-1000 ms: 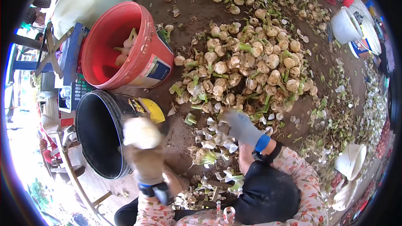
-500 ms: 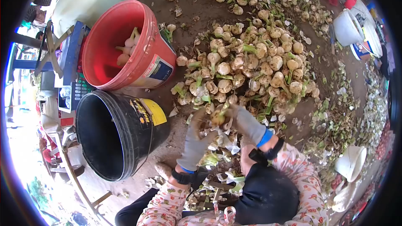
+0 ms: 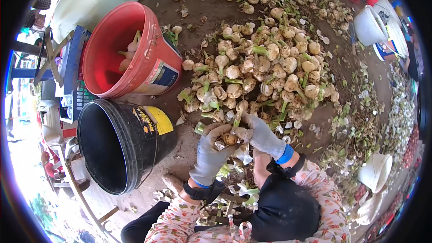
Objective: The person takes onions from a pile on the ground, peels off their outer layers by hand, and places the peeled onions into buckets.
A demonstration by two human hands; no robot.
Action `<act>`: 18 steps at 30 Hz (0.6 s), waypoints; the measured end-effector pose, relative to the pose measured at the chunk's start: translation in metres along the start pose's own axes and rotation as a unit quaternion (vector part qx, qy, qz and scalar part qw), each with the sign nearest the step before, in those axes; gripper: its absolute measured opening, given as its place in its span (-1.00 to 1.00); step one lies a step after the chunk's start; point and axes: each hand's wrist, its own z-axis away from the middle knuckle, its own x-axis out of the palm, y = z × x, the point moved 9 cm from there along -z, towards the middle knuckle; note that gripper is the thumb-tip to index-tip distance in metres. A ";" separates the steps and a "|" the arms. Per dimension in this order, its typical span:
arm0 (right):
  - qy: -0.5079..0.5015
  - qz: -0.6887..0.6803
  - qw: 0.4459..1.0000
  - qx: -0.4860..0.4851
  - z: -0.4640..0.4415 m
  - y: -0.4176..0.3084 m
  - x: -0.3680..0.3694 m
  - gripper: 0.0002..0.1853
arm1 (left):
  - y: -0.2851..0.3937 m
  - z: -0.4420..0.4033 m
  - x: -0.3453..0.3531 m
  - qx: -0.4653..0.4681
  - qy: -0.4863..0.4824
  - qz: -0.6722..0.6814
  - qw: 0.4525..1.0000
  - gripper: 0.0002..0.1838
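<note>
In the head view, our only one, we see a single garlic-like bulb [image 3: 230, 139] held between two grey-gloved hands, at the near edge of a large heap of bulbs [image 3: 274, 58]. Our left hand [image 3: 209, 151] is curled around the bulb from the left, its fingers bent over the far side and the palm beneath. Our right hand [image 3: 263, 137] comes in from the right, its fingertips drawn in just beside the bulb's green stem [image 3: 237, 119]; whether they pinch the stem or only touch loose skin, we cannot tell. To the left, and well apart from the bulb, lies a black bucket [image 3: 165, 147] tilted on its side, and beyond it a red bucket [image 3: 157, 45] with a few pale bulbs [image 3: 130, 53] inside. Loose peelings [image 3: 243, 156] lie on the ground just below our hands. By our judgement the bulb is light, firm and round in the body, with a dry, papery outer skin that may tear or slide under a glove, so the hold could slip if it rests on skin alone. The stem looks fairly stiff, though it may bend. We judge the rounded belly the surest place for the left hand to hold, cupped rather than squeezed, with the base of the stem as a handle for the right.
</note>
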 end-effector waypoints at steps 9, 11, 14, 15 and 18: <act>0.001 0.042 0.997 0.061 0.007 -0.013 -0.001 -0.57 | -0.005 0.000 0.005 -0.041 -0.013 0.007 0.999 -0.45; -0.002 0.022 1.000 0.011 0.005 -0.010 0.000 -0.57 | -0.020 0.003 0.007 -0.072 -0.025 0.058 0.995 -0.43; -0.018 -0.050 0.998 0.037 0.007 0.001 -0.001 -0.62 | -0.029 0.009 0.012 -0.175 -0.045 0.163 0.970 -0.38; -0.026 -0.080 0.994 0.063 0.008 0.005 -0.001 -0.65 | -0.031 0.012 0.015 -0.217 -0.051 0.203 0.954 -0.36; -0.026 -0.041 0.990 0.129 0.013 0.012 -0.004 -0.74 | -0.036 0.018 0.024 -0.291 -0.058 0.434 0.850 -0.35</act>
